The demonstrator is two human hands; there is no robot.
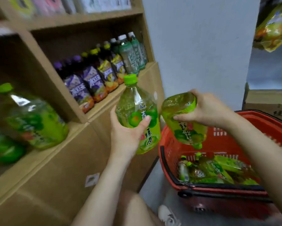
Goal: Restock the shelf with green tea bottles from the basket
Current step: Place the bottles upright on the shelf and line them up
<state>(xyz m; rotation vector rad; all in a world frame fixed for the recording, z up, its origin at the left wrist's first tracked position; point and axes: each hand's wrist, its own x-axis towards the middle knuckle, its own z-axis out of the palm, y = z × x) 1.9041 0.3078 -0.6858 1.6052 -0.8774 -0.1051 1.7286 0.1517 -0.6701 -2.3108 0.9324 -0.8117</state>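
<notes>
Two green tea bottles are up out of the basket at once. From the head camera: the left hand point(128, 136) grips one bottle point(137, 115) upright, cap on top, just in front of the shelf point(81, 123). The right hand point(207, 110) grasps the second bottle point(184, 118) by its base, cap hanging down over the red basket point(169, 170), where more bottles lie. Best play, I'd say: seat the upright one first beside the green bottle on the lower shelf point(34, 121), label out, then flip the inverted one before shelving.
</notes>
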